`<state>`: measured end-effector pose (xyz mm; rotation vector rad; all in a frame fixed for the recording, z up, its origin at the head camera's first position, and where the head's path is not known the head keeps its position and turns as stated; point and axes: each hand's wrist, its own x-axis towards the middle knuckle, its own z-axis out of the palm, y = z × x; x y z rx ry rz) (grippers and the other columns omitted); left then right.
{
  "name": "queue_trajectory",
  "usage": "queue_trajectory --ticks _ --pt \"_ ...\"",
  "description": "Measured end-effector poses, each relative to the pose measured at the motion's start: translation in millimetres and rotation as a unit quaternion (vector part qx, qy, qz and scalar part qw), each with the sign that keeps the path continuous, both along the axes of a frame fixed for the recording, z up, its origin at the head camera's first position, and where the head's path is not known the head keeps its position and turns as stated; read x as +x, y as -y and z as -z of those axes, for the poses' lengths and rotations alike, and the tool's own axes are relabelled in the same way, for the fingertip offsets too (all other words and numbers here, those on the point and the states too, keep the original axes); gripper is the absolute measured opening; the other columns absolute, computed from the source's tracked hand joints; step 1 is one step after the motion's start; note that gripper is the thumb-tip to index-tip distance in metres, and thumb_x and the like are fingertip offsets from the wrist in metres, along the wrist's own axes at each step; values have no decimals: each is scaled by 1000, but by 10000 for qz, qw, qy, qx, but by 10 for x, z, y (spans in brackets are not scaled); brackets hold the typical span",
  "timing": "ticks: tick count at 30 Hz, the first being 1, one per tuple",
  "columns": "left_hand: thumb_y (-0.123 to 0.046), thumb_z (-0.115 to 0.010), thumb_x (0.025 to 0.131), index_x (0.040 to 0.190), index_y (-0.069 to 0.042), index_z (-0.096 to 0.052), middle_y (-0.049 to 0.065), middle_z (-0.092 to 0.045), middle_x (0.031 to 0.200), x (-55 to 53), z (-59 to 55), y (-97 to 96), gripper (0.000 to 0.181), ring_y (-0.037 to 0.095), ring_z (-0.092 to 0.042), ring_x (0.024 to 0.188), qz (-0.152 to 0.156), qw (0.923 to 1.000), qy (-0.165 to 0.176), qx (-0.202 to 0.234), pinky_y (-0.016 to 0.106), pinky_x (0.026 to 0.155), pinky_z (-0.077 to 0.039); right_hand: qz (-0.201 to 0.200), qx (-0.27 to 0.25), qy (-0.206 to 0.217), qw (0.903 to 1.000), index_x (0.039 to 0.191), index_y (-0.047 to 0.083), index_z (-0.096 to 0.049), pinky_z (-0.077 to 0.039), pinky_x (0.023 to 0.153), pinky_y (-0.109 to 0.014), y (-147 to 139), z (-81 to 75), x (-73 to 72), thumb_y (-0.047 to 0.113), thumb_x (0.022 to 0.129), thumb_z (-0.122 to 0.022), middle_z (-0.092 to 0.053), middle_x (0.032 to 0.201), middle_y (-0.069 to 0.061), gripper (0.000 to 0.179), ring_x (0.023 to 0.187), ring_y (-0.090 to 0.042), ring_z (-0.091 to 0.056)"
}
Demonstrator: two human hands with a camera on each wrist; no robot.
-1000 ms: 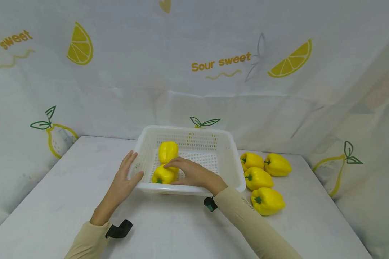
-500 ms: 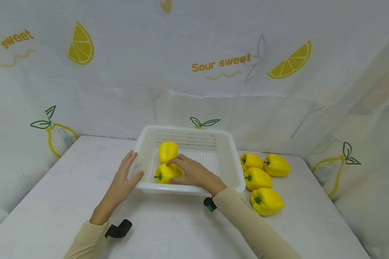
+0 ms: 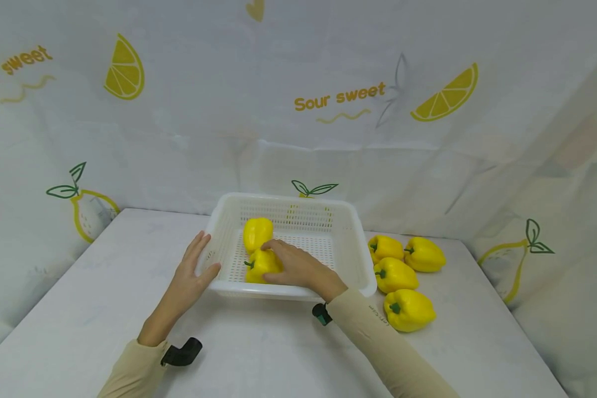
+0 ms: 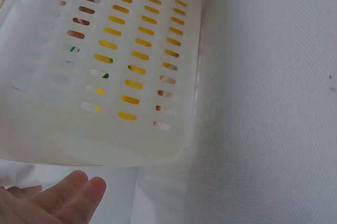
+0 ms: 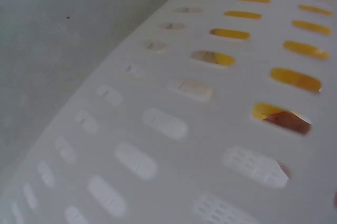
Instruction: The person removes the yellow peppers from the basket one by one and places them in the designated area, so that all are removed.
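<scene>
Head view: A person in tan sleeves [image 3: 383,337] is working at a white slotted basket [image 3: 283,289], which is resting on a pale tabletop [image 3: 258,354].
Right hand [image 3: 300,266]: It is curving in over the basket's near rim, fingers and thumb pinching the near pepper [image 3: 262,268].
Near pepper's place: Bright yellow, it is lying on its side inside the basket, left of the middle, its green stem pointing left.
Far pepper [image 3: 257,233]: Also yellow, it is sitting just behind the near one.
Left hand [image 3: 188,281]: It is staying beside the basket's near left corner, fingers straight, thumb spread apart; I cannot tell whether it is touching the rim.
Loose peppers [image 3: 410,310]: Four yellow ones are lying clustered on the tabletop, right of the basket.
Wrist views: Patches of yellow are showing through the basket's slots.
Backdrop [image 3: 179,166]: White lemon-printed cloth is hanging behind, reading "Sour sweet".
</scene>
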<state>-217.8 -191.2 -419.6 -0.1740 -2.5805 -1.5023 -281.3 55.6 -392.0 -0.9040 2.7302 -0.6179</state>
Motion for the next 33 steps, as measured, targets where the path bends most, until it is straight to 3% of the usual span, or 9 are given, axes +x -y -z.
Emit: queue_trajectory --ticks 4,8,15,21,33 --pt "-15 -57 96 156 -1 -23 18 -8 167 -7 12 1 70 44 -10 152 12 10000 -32 2 71 116 -15 144 -79 146 9998 133 16 -47 -48 93 -31 5 12 -7 52 85 -71 -62 127 -1 65 100 -16 -55" --pt "-15 -57 96 156 -1 -23 18 -7 167 -21 27 -2 71 44 -9 152 15 10000 -53 22 72 115 -15 155 -180 274 9993 130 16 -47 -46 82 -28 -2 14 -16 50 84 -73 -62 115 -1 62 91 -16 -55" --pt "-15 -57 96 156 -1 -23 17 -7 167 -12 15 -1 71 43 -9 153 11 10000 -31 22 71 116 -15 -38 -3 169 9999 138 18 -52 -47 95 -33 -4 26 -28 44 88 -69 -60 129 -4 60 101 -16 -53" --pt "-16 -57 96 156 -1 -22 17 -7 167 1 -1 -2 71 43 -9 153 19 10000 -10 -37 69 117 -14 -13 5 203 9998 137 20 -51 -47 104 -39 -17 38 -25 37 86 -75 -60 131 -4 59 108 -18 -55" --pt "-17 -57 96 156 -1 -23 18 -7 167 -5 13 3 71 44 -10 152 19 9999 -75 -78 70 117 -14 -47 171 135 9998 143 18 -50 -42 111 -40 -18 52 -26 35 86 -76 -58 140 -3 65 120 -19 -55"
